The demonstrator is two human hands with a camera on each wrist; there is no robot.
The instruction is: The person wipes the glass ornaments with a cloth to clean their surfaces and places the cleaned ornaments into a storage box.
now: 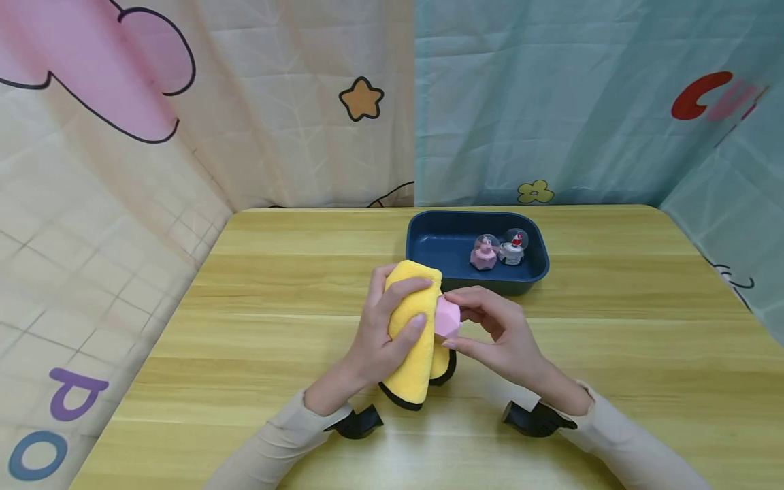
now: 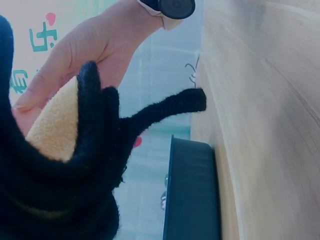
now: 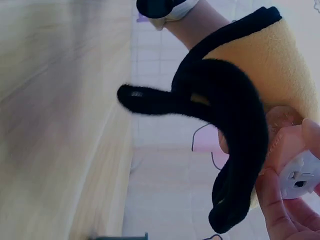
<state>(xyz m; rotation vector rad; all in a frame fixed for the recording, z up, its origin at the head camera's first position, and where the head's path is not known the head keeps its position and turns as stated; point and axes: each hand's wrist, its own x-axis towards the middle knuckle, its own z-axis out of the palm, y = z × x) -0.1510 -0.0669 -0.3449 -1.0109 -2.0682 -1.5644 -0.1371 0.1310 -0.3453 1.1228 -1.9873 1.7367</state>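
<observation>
My left hand (image 1: 375,340) grips a folded yellow cloth (image 1: 415,371) with black edging, thumb and fingers spread over its front. Against the cloth's right side is a small snow globe (image 1: 447,318) with a pink faceted base. My right hand (image 1: 511,333) pinches that base between thumb and fingers. In the right wrist view, the globe's clear dome (image 3: 284,117) lies against the cloth, and its round white underside (image 3: 300,177) faces outward. Most of the dome is hidden by the cloth in the head view. Both hands are above the wooden table, in front of a blue bin.
The dark blue bin (image 1: 435,275) stands toward the table's back edge. Inside, at its right end, are a pink snow globe (image 1: 484,253) and a white one with a red figure (image 1: 512,248). Printed curtains (image 1: 294,136) hang behind the wooden table (image 1: 257,327).
</observation>
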